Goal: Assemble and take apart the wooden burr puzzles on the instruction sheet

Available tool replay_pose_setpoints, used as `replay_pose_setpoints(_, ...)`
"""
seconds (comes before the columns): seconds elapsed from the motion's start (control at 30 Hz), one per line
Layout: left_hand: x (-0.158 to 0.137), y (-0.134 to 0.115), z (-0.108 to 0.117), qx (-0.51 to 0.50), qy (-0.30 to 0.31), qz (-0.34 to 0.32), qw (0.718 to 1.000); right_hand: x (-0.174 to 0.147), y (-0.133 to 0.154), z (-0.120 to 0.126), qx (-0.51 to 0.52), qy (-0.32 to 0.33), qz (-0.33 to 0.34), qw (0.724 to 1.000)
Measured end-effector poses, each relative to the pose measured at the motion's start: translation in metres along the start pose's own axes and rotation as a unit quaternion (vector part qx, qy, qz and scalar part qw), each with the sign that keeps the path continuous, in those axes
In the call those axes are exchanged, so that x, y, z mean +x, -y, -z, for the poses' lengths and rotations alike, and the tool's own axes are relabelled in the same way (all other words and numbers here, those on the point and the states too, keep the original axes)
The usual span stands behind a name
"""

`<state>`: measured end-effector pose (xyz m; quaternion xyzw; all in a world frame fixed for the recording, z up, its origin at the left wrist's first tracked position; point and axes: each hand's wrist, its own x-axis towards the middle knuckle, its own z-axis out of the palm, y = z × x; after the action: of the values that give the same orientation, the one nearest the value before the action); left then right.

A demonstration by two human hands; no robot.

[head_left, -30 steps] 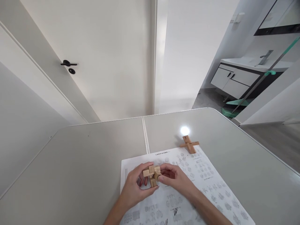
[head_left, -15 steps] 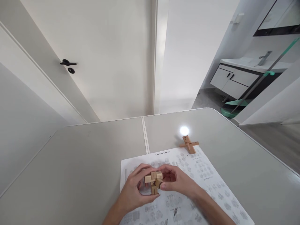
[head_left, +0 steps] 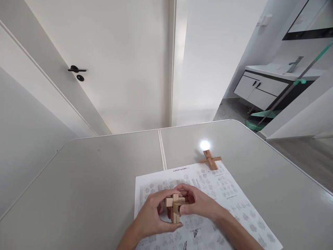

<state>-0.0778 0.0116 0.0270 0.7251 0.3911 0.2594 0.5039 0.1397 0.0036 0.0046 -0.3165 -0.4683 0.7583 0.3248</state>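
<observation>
Between both hands, above a printed sheet, is a light wooden interlocking puzzle [head_left: 174, 207] made of several square sticks. My left hand [head_left: 154, 214] is closed round it from the left, with the thumb along its lower end and the fingers over its top. My right hand [head_left: 197, 202] grips the right side, its thumb against a stick that points toward me. The fingertips behind the puzzle are partly hidden. Beyond my hands, a darker wooden cross-shaped puzzle [head_left: 211, 160] lies at the sheet's top right corner.
The white sheet [head_left: 243, 217] with small printed diagrams lies on a grey table [head_left: 104, 184] with a seam [head_left: 162, 149] across it. A door with a black handle [head_left: 77, 69] is beyond the table. At the right are a sink cabinet [head_left: 260, 88] and a green dustpan [head_left: 254, 125].
The puzzle has turned slightly and shifted a little right and down in my hands. My left hand has moved right with it. The cross-shaped puzzle stays in place.
</observation>
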Motion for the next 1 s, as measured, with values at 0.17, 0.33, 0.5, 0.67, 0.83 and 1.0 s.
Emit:
replay_pose_setpoints(0.17, 0.001, 0.007, 0.004, -0.033, -0.055, 0.033, 0.997, -0.001, -0.001, -0.008, -0.138, -0.073, 0.096, 0.983)
replay_pose_setpoints(0.33, 0.001, 0.009, 0.004, -0.123, -0.026, 0.051, 0.991, -0.002, -0.005, -0.012, -0.38, -0.136, 0.134, 0.905)
replay_pose_setpoints(0.5, 0.002, 0.005, 0.004, -0.146, -0.01, 0.039, 0.989, -0.002, -0.002, -0.016, -0.321, -0.121, 0.122, 0.931)
replay_pose_setpoints(0.67, 0.002, 0.005, 0.004, -0.122, -0.002, 0.03, 0.992, 0.0, -0.003, -0.017, -0.137, -0.056, 0.065, 0.987)
replay_pose_setpoints(0.83, 0.001, 0.007, 0.001, -0.081, -0.014, 0.018, 0.996, 0.004, -0.011, -0.018, 0.006, -0.037, 0.032, 0.999)
replay_pose_setpoints(1.0, 0.003, 0.016, -0.001, -0.151, -0.08, 0.053, 0.984, 0.009, -0.016, -0.021, 0.079, -0.076, 0.03, 0.993)
